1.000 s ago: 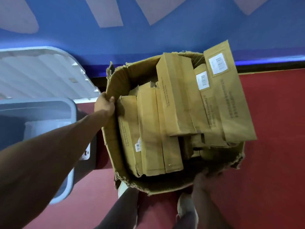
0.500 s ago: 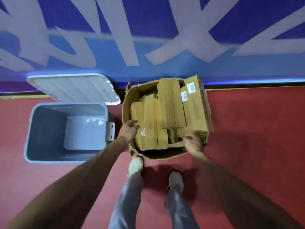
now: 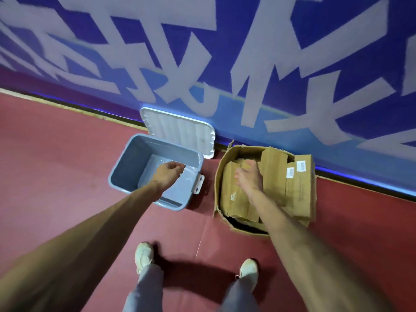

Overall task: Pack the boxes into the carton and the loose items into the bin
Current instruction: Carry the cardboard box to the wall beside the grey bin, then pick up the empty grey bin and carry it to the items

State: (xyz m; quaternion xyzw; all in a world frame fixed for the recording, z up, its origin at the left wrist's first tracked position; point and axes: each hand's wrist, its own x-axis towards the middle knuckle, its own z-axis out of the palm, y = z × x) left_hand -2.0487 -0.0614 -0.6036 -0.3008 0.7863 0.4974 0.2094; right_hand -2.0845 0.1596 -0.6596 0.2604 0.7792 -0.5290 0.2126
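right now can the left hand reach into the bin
Probably yes: the left hand hangs over the open bin, its lid is flipped back toward the wall, and nothing shows between the hand and the bin's floor.

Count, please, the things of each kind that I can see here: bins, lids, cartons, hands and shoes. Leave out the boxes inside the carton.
Bin: 1
Lid: 1
Carton: 1
Hands: 2 (left hand, right hand)
Shoes: 2 (left shoe, right shoe)
Total: 7

Red floor (image 3: 67, 165) bears bin (image 3: 126, 158) beside carton (image 3: 219, 176).
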